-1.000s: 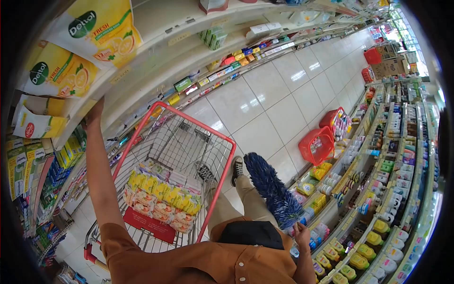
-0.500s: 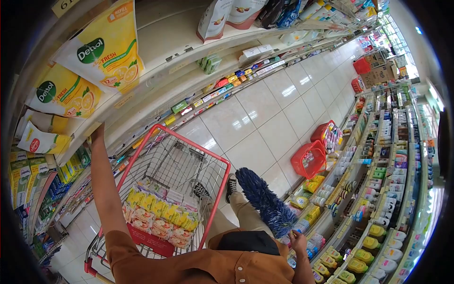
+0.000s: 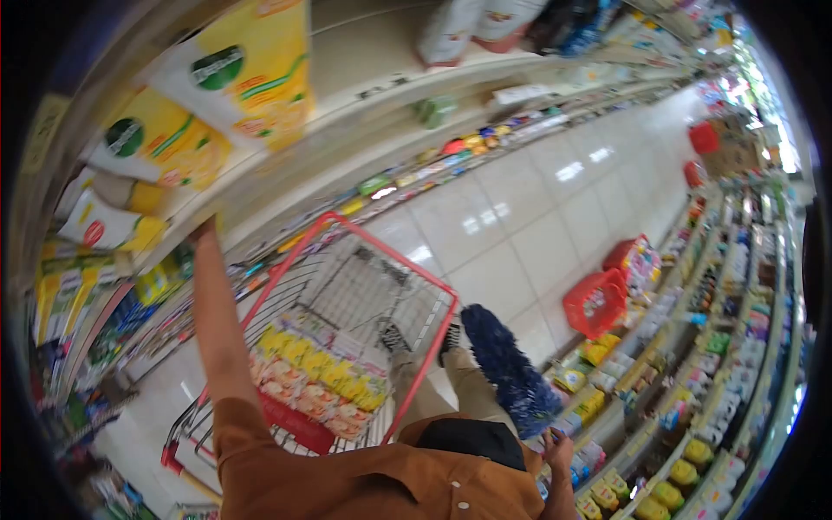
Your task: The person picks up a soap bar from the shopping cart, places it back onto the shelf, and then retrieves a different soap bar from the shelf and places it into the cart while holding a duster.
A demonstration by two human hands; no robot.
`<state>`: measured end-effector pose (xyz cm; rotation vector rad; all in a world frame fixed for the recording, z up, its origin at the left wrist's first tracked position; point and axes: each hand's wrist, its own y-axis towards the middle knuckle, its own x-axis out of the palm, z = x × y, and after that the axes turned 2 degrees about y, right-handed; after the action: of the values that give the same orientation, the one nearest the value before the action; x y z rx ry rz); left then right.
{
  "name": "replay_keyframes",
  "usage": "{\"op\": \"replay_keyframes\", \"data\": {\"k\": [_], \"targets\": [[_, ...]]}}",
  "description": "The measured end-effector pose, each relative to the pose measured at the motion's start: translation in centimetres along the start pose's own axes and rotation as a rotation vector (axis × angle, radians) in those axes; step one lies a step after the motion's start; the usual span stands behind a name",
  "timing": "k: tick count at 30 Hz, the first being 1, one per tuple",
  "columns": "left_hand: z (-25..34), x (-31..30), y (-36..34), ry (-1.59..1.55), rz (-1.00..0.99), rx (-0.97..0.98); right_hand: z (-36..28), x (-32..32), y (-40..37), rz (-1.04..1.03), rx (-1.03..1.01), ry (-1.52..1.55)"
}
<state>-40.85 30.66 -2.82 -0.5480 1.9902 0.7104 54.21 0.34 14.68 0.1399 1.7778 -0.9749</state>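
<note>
My left arm stretches out to the shelf [image 3: 347,87] on the left. At its end, my left hand [image 3: 206,230] is at the shelf's front edge, below yellow and white Dettol pouches [image 3: 165,143]; its fingers are hidden there. Low at the right of my body, my right hand [image 3: 557,447] is closed around the handle of a dark blue fluffy duster [image 3: 507,368]. The duster's head points forward above the floor, beside my leg. Between my left arm and my legs stands a shopping cart [image 3: 394,251] with a red rim, holding yellow and pink packs [image 3: 321,368].
Red baskets [image 3: 596,303] with goods stand on the tiled floor [image 3: 503,217] along the right shelves [image 3: 693,364], which hold many bottles and packs. Cardboard boxes [image 3: 737,156] are stacked at the aisle's far end. Boxed goods [image 3: 74,299] fill the lower left shelf.
The view has tilted and blurred, so most things sit farther right in the picture. My left hand is still at the shelf edge, and my right hand still holds the duster.
</note>
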Motion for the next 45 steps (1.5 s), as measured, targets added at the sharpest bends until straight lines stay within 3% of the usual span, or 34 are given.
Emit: {"op": "replay_keyframes", "data": {"k": [1, 6, 10, 13, 15, 19, 20, 23, 27, 28, 31, 34, 37, 39, 41, 45], "targets": [[0.3, -1.3, 0.0, -0.01, -0.025, -0.043, -2.6, -1.1, -0.9, 0.03, -0.068, -0.143], [1.3, -6.3, -0.3, -0.096, -0.171, -0.067, -3.3, -1.3, -1.2, 0.089, -0.189, -0.176], [1.2, -11.4, -1.4, -0.27, -0.152, 0.004, -2.4, -0.8, -0.3, -0.022, -0.076, -0.113], [0.1, -14.0, -2.8, -0.471, -0.142, 0.088, -6.8, -1.7, -2.1, -0.041, -0.059, -0.081], [-0.7, -15.3, -4.8, -0.472, -0.227, 0.119, -3.5, -0.3, -0.6, -0.047, -0.147, -0.06], [-4.0, -11.3, -5.6, -0.722, -0.209, 0.298, -1.2, 0.4, -0.1, -0.054, -0.159, 0.0], [-4.0, -14.1, -5.7, -0.701, -0.339, 0.276, -2.1, 0.1, -0.3, -0.071, -0.13, 0.023], [-3.1, -15.0, -4.7, -0.616, -0.412, 0.216, -1.1, 0.6, 0.5, -0.088, -0.128, 0.019], [-1.9, -13.4, -3.7, -0.497, -0.339, 0.131, 2.4, 1.8, 2.4, -0.06, -0.179, -0.071], [-1.9, -13.4, -3.4, -0.431, -0.359, 0.111, -0.9, 1.1, 1.2, -0.081, -0.142, -0.035], [-2.2, -12.2, -2.9, -0.311, -0.195, 0.14, 1.0, 1.6, 1.9, -0.113, -0.117, -0.014], [-4.4, -9.5, -1.1, -0.632, -0.272, 0.214, 1.1, 2.4, 1.5, -0.113, -0.14, 0.1], [-6.3, -5.2, 1.0, -0.622, -0.109, 0.323, 0.5, 2.2, 1.2, -0.123, -0.132, 0.04], [-5.6, -8.6, 0.7, -0.75, -0.372, 0.108, 0.3, 2.0, 1.0, -0.15, -0.084, 0.072], [-5.1, -10.8, 0.7, -0.746, -0.446, 0.032, 0.6, 2.1, 1.1, -0.16, -0.061, 0.089], [-4.1, -13.1, 0.1, -0.714, -0.296, 0.031, 0.6, 2.1, 1.1, -0.141, -0.062, 0.047]]}}
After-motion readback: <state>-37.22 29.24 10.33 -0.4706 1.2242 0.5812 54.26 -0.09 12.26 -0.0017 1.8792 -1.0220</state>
